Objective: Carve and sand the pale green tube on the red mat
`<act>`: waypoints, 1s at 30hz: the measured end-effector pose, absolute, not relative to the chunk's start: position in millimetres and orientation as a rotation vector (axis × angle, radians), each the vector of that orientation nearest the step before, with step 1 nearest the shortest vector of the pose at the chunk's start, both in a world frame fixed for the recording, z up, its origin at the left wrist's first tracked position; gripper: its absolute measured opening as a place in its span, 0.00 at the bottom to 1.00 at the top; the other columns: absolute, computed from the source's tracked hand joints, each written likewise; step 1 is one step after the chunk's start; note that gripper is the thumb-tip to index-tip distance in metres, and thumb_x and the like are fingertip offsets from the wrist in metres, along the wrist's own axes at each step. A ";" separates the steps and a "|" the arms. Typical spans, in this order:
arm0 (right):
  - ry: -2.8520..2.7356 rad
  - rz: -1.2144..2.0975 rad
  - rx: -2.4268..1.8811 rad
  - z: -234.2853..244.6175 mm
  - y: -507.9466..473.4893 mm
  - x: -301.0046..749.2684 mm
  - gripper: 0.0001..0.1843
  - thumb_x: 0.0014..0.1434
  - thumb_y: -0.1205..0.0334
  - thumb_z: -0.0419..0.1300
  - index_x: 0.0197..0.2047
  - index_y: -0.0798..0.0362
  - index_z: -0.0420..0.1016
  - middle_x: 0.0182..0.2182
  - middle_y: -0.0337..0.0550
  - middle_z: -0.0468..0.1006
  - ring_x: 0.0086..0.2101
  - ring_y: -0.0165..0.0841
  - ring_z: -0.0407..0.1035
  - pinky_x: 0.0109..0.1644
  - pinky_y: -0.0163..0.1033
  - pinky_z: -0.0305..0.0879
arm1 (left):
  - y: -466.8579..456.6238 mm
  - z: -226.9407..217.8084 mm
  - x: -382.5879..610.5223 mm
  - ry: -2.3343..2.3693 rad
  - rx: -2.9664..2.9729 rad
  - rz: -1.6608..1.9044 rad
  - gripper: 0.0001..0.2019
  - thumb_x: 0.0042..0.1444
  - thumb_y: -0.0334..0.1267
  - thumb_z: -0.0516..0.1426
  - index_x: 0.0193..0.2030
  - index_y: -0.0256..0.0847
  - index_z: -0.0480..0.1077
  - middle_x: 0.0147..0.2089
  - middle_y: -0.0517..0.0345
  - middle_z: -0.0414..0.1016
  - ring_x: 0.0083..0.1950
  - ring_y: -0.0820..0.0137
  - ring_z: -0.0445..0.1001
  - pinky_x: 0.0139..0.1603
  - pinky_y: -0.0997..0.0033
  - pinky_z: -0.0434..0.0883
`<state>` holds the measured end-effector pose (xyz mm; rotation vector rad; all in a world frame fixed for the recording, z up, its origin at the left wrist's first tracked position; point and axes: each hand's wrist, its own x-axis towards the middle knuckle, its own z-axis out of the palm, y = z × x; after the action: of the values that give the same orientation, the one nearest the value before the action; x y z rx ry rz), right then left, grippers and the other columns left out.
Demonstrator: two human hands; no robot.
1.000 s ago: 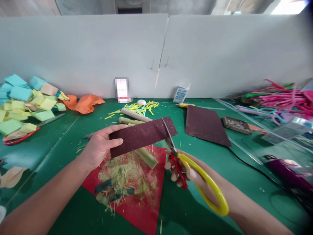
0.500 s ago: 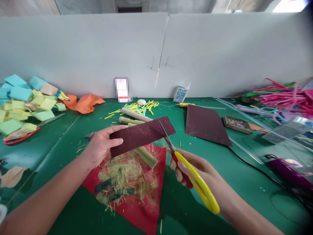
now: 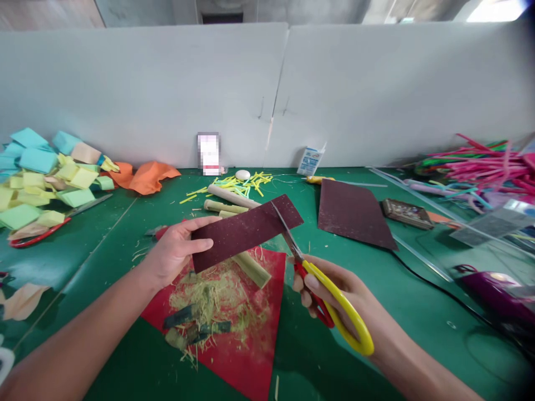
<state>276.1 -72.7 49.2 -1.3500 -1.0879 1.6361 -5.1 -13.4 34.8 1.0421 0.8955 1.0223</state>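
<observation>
My left hand (image 3: 175,253) pinches the left end of the strip (image 3: 246,229), thumb on top, above the red sheet (image 3: 251,340). My right hand (image 3: 334,295) curls its fingers through the scissors (image 3: 321,284), squeezed nearly closed. The blades cross the strip near its right end. I judge the cut almost through, with the end piece not yet off.

Above the red triangular paper sheet (image 3: 246,345) on the green table mat (image 3: 104,234): a dark maroon sandpaper strip (image 3: 246,229), left end pinched in the left hand (image 3: 173,253). Across its right end, the blades of yellow-and-red-handled scissors (image 3: 321,284), gripped in the right hand (image 3: 340,292). Right of those, a larger maroon sandpaper sheet (image 3: 351,214). Behind the strip, round wooden sticks (image 3: 229,196). Far left, a pile of pastel paper squares (image 3: 42,184); far right, pink pipe cleaners (image 3: 480,164).
</observation>
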 end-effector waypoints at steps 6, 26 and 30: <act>-1.344 1.600 -1.293 46.5 -73.5 287.2 0.32 0.48 0.38 0.62 0.49 0.51 0.71 0.34 0.45 0.73 0.29 0.32 0.65 0.30 0.37 0.62 | -14.2 38.5 -4.4 0.877 0.998 1.003 0.26 0.48 0.31 0.64 0.55 0.42 0.69 0.54 0.48 0.74 0.50 0.58 0.75 0.52 0.59 0.72; -1.216 1.633 -1.286 43.7 -76.4 278.8 0.24 0.53 0.44 0.61 0.45 0.54 0.74 0.24 0.39 0.71 0.23 0.27 0.62 0.26 0.34 0.57 | -15.5 37.6 -4.4 0.886 0.991 0.969 0.25 0.45 0.29 0.65 0.52 0.41 0.71 0.51 0.49 0.75 0.48 0.61 0.76 0.49 0.66 0.74; -1.102 1.596 -1.307 44.7 -75.7 274.1 0.21 0.50 0.47 0.64 0.40 0.54 0.75 0.20 0.37 0.67 0.22 0.27 0.60 0.24 0.33 0.54 | -15.1 36.9 -5.2 0.887 0.994 0.960 0.26 0.45 0.30 0.66 0.53 0.42 0.71 0.52 0.49 0.75 0.49 0.61 0.76 0.49 0.65 0.74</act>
<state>274.1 -75.7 44.7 -1.3075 -1.1019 1.5961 -5.2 -15.1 36.9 0.9941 0.8868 0.9603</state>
